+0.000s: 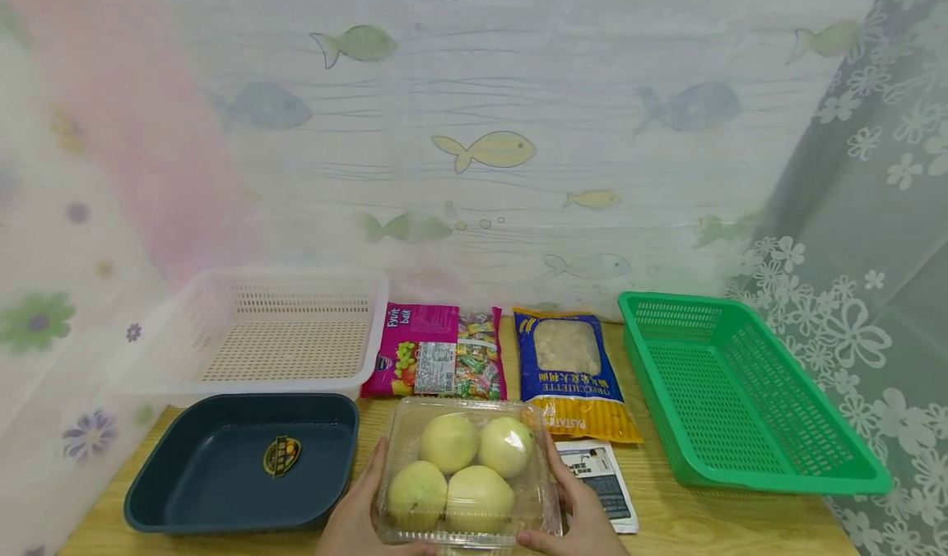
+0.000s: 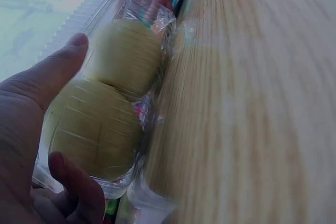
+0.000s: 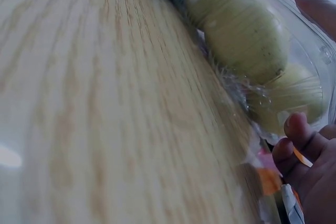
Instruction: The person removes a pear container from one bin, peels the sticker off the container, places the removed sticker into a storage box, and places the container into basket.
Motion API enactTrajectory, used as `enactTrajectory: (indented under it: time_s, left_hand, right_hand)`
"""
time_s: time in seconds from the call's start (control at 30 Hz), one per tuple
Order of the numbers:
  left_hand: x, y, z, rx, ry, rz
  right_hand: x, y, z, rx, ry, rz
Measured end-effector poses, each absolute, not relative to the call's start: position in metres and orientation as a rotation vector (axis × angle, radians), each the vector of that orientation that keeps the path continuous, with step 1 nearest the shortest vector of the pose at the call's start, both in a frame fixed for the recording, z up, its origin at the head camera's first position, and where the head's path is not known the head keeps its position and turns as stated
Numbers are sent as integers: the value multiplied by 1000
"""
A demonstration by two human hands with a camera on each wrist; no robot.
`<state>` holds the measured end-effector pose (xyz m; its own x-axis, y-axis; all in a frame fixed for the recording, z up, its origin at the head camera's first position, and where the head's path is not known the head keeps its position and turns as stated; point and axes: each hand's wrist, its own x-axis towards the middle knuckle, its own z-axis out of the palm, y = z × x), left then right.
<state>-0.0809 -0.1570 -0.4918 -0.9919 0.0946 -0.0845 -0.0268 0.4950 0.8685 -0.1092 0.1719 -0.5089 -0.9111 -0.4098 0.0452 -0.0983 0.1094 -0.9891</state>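
Observation:
Both hands hold a clear plastic box (image 1: 465, 406) near the table's front edge in the head view. Inside it sit several round, pale yellow-green fruits (image 1: 480, 490). My left hand (image 1: 359, 516) grips the box's left side, its thumb lying along the near edge. On the opposite side, my right hand (image 1: 581, 513) grips it the same way. In the left wrist view, the thumb and curled fingers (image 2: 79, 182) bracket one end of the box, fruits (image 2: 94, 127) showing between them. The right wrist view has fingertips (image 3: 298, 128) against the wrapped side, beside the fruits (image 3: 247, 38).
Left of the box stands a dark blue basin (image 1: 222, 507), with a white basket (image 1: 374, 326) behind it. A pink candy bag (image 1: 422, 326) and a blue-and-yellow pasta bag (image 1: 570, 387) lie behind the box. At right are a white-and-black packet (image 1: 609, 490) and a green basket (image 1: 778, 480).

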Motion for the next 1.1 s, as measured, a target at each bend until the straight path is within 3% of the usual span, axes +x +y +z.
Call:
enactTrajectory:
  time_s: [0.8,1.1]
  left_hand:
    - [-79,-154,-492,-58,2619,1455]
    - [-78,-153,-490,-51,2621,1500]
  right_hand:
    - [-108,171,-510,-525,2157,-1922]
    - [-105,166,-503,-377,2182,-1911]
